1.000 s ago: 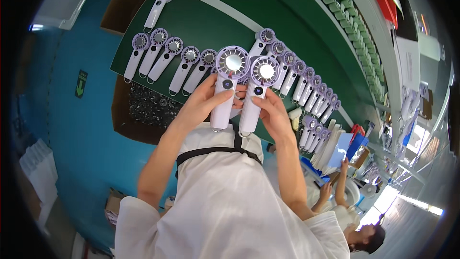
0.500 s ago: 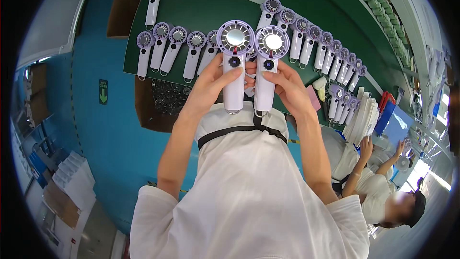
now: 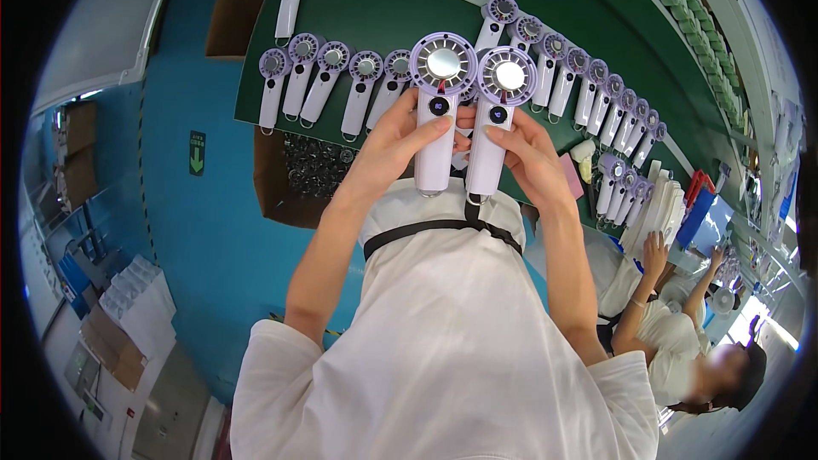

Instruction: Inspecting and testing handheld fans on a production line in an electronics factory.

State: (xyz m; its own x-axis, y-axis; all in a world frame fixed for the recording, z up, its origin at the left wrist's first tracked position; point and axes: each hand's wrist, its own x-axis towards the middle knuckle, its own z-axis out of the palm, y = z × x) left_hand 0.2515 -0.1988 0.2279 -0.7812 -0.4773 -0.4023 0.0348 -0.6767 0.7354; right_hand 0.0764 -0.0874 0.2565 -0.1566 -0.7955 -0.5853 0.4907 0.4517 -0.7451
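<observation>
Nearby, fan rows point(image 3: 358, 89) on green table point(image 3: 375, 13)

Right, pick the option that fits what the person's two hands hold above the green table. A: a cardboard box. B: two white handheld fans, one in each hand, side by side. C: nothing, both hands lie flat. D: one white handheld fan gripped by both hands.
B: the left hand grips one white handheld fan and the right hand grips a second white handheld fan, handles down, heads side by side.
</observation>
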